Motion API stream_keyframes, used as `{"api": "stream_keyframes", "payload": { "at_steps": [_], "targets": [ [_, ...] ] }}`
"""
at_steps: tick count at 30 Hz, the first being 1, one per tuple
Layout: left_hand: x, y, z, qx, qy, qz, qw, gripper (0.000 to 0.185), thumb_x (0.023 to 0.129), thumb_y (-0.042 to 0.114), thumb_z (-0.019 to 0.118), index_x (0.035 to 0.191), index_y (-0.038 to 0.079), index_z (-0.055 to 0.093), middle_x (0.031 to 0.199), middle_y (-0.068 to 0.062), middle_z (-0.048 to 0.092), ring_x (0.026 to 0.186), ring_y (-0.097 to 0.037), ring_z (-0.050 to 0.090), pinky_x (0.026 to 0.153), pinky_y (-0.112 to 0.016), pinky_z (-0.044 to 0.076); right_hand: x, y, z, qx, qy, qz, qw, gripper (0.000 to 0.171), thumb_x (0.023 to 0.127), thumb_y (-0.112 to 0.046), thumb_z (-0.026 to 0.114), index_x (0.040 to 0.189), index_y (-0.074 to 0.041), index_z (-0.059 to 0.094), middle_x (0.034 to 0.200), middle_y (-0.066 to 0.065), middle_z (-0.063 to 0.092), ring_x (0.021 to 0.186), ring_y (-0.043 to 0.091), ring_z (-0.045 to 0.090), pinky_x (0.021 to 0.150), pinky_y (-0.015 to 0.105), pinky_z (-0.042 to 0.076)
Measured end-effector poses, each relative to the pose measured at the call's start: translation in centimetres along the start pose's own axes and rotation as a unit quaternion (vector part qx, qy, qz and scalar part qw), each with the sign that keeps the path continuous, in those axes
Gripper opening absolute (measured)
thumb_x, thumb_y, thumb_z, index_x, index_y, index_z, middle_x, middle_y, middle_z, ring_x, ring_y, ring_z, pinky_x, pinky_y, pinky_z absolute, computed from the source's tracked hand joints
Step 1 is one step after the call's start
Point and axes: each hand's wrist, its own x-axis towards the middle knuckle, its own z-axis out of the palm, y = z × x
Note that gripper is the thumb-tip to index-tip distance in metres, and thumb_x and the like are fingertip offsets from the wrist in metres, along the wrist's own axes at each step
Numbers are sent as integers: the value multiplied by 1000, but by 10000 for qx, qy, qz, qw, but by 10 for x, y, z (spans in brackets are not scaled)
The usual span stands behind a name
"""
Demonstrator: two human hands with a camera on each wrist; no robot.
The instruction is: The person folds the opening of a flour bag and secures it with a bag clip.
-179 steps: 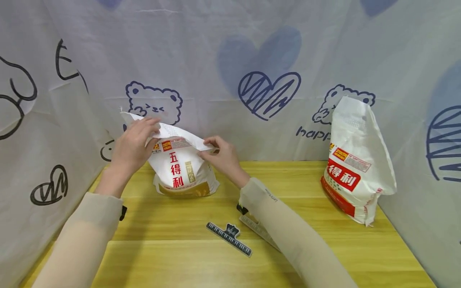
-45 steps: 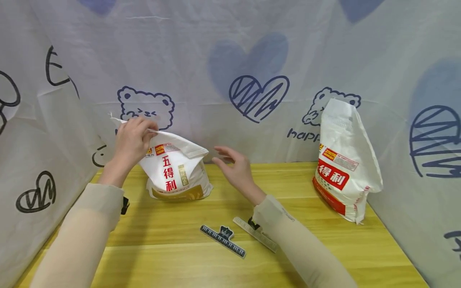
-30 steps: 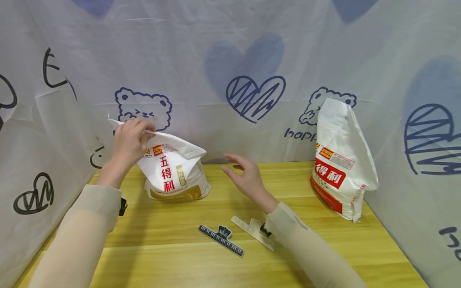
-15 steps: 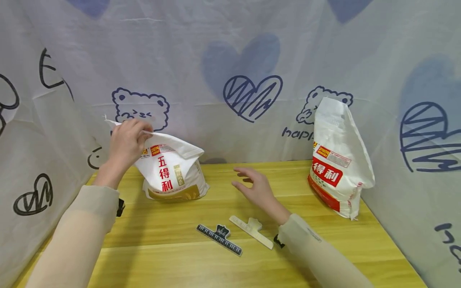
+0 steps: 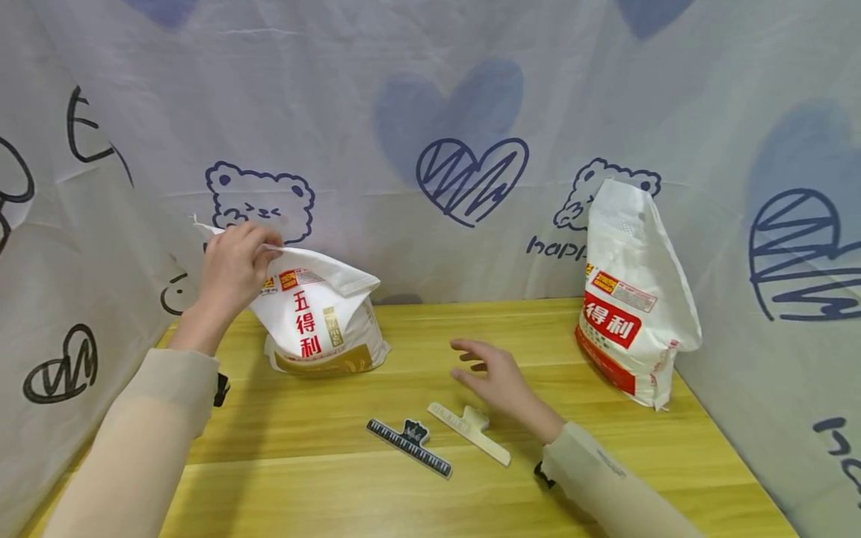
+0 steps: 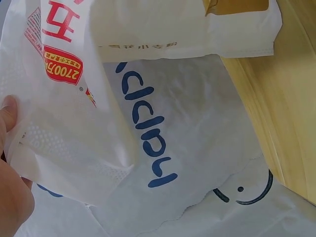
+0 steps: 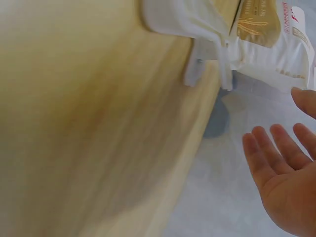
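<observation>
In the head view, my left hand [image 5: 235,261] pinches the top edge of a white flour bag [image 5: 323,317] with red lettering and a gold base. The bag's top is folded over, and its right corner hangs free. Up close in the left wrist view, thumb and fingers hold the edge of the bag [image 6: 64,143]. My right hand [image 5: 498,377] is held above the table, fingers apart and holding nothing. Nearest to it lies a cream-coloured long clip [image 5: 469,432]. Left of that is a black clip [image 5: 410,446] patterned like piano keys.
A second white flour bag [image 5: 635,306], with a red label and red base, stands upright on the right of the wooden table [image 5: 303,486]. Printed cloth [image 5: 350,112] hangs behind and along both sides.
My right hand has let go of the bag's right corner and moved right and down to near the clips. The left hand keeps its hold on the bag's top.
</observation>
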Motion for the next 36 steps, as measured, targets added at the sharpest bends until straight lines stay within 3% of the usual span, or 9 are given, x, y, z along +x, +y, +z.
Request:
{"api": "stream_keyframes", "payload": {
  "at_steps": [14, 23, 36],
  "targets": [
    [-2, -2, 1, 16, -104, -46, 9999, 12, 97, 1, 69, 108, 3, 68, 111, -19, 67, 113, -41, 57, 111, -65, 37, -23, 15, -3, -88, -872, 250, 9958, 54, 95, -9, 75, 144, 2, 56, 141, 19, 63, 116, 38, 67, 95, 45, 60],
    [-3, -2, 1, -9, -57, -37, 10000, 12, 97, 1, 69, 108, 2, 68, 112, -19, 68, 113, -41, 57, 111, -64, 37, -31, 17, -8, -346, -1290, 547, 9895, 51, 94, -12, 76, 141, 0, 59, 135, 16, 67, 113, 33, 67, 96, 48, 59],
    [-3, -3, 2, -74, -25, -23, 10000, 11, 97, 1, 70, 107, 3, 68, 110, -18, 68, 113, -41, 58, 112, -65, 36, -35, 20, -9, -682, -1540, 395, 9849, 28, 94, -12, 77, 119, -3, 73, 106, 2, 72, 89, 11, 64, 77, 26, 56]
  ]
}}
